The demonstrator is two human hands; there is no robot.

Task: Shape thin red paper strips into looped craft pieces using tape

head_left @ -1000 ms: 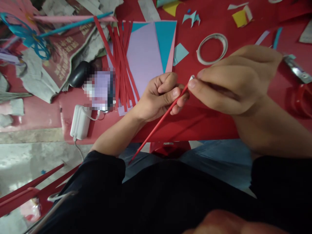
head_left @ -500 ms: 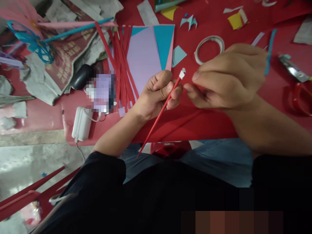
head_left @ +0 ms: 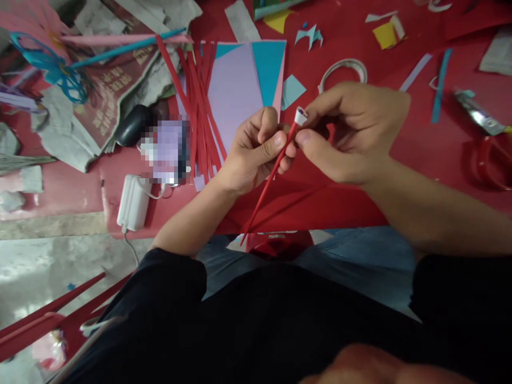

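A thin red rolled-paper stick [head_left: 265, 188] slants up between my hands, its pointed lower end over the table's front edge. White tape or paper [head_left: 300, 117] is wrapped round its wider top, where a hollow opening shows. My left hand [head_left: 253, 152] is closed on the stick just below this white end, thumb lying along it. From the right, my right hand [head_left: 356, 133] pinches the top, thumb and forefinger at the white wrap; its other fingers are partly hidden. Behind my right hand lies a tape roll [head_left: 344, 65], partly covered.
Red paper strips [head_left: 196, 106] lie over purple paper [head_left: 234, 80] and blue paper sheets behind my left hand. A white adapter [head_left: 135, 202], a black mouse [head_left: 134, 125] and crumpled newspaper are on the left. Scissors [head_left: 482, 114] and a red tape dispenser [head_left: 494, 162] stand right.
My right hand has come left and down from just beside the stick and now pinches its white end. The stick's lower tip has swung slightly right and up.
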